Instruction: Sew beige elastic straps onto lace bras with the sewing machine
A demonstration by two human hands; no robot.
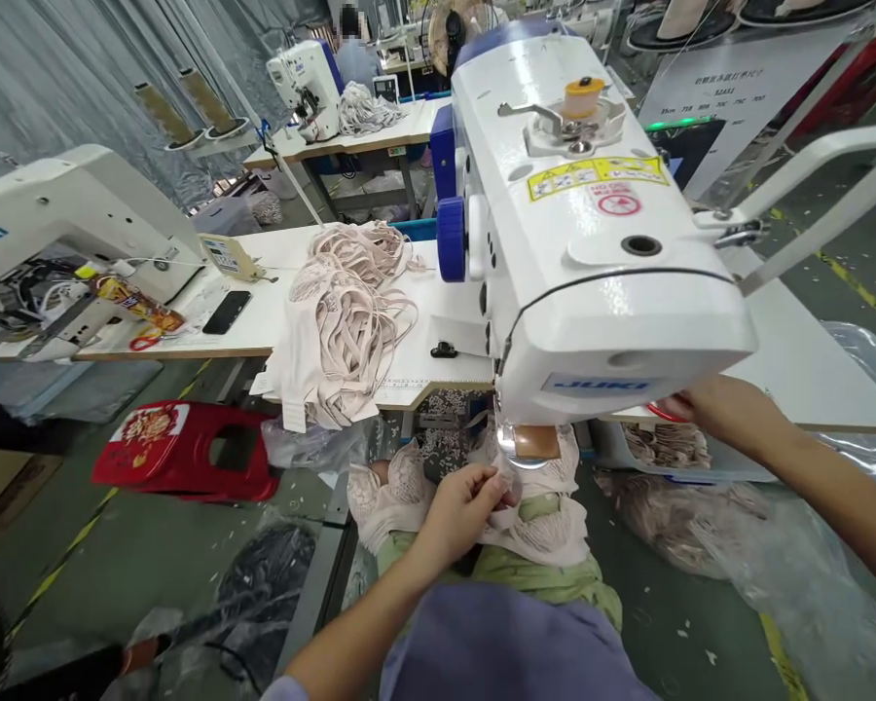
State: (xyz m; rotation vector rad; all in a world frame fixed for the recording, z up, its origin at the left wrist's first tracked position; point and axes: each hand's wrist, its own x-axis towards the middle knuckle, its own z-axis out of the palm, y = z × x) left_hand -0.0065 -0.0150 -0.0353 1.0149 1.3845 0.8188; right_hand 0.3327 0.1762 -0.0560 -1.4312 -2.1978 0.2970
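Note:
My left hand (463, 511) is closed in a pinch on the edge of a pale pink lace bra (547, 535), just below the front of a white JUKI sewing machine head (613, 331). The bra lies across my lap, with a lace cup (386, 492) to the left of the hand. My right hand (715, 414) is at the table's front edge, right of the machine head. Its fingers close around the curved red handle of what look like scissors (670, 411); the blades are hidden. The machine head covers the needle area.
A heap of pale pink bras (350, 321) lies on the table to the left. Beyond it are a phone (228, 312), a drink bottle (135, 300) and another machine (80, 224). A red stool (182, 453) stands on the floor. A bin of pink pieces (668, 445) sits under the right side.

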